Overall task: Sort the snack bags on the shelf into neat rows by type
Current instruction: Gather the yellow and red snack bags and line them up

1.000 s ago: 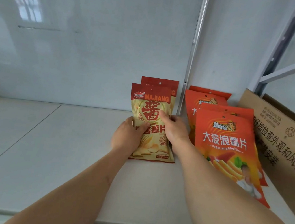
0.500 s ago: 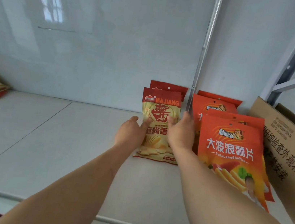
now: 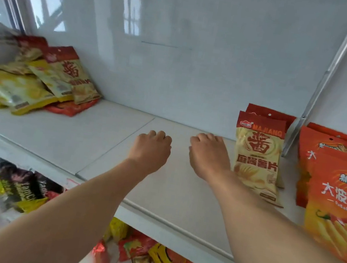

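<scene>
A white shelf (image 3: pixel 104 144) runs across the view, backed by a glossy white wall panel (image 3: pixel 179 54) with a metal upright (image 3: pixel 327 79) slanting down on the right. At the shelf's left end lies an unsorted heap of snack bags (image 3: pixel 30 80), yellow, cream and red ones overlapping at odd angles against the back corner. At the right edge stands a row of orange wavy-chip bags (image 3: pixel 337 199), one behind another, the front one largest in view and cut off by the frame. Just left of that row, beside the foot of the upright, two cream MAJIANG bags (image 3: pixel 256 152) with red tops lean back one behind the other, the front one covering most of the rear one. Both forearms reach in from the bottom over the bare middle of the shelf. The right hand (image 3: pixel 208 156) hovers just beside the front MAJIANG bag, near its left edge, fingers loosely curled and grasping nothing; whether it touches the bag I cannot tell. The left hand (image 3: pixel 152 148) hangs a little apart to its left, also loosely curled and holding nothing. Below the shelf's front edge, a lower shelf (image 3: pixel 150 259) carries more mixed packets, including dark bags (image 3: pixel 24 184) at the left and red and yellow ones in the middle.
</scene>
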